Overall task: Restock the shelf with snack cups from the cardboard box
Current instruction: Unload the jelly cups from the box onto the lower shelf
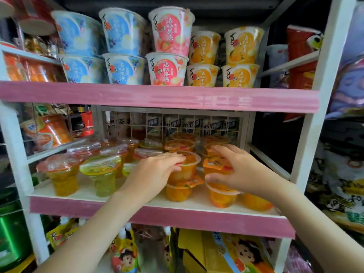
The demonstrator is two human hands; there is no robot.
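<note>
Hands on stacked cups, middle shelf

Left hand (157,172) curls over the lid of a clear plastic cup of orange fruit jelly (185,170), which stands upright, long axis vertical, stacked on another. Right hand (234,170) pinches a neighbouring orange cup (214,166), thumb under, fingers over; apparently tilted. Both sit front right on the white, pink-edged shelf (157,215). Cardboard box unseen.
</note>
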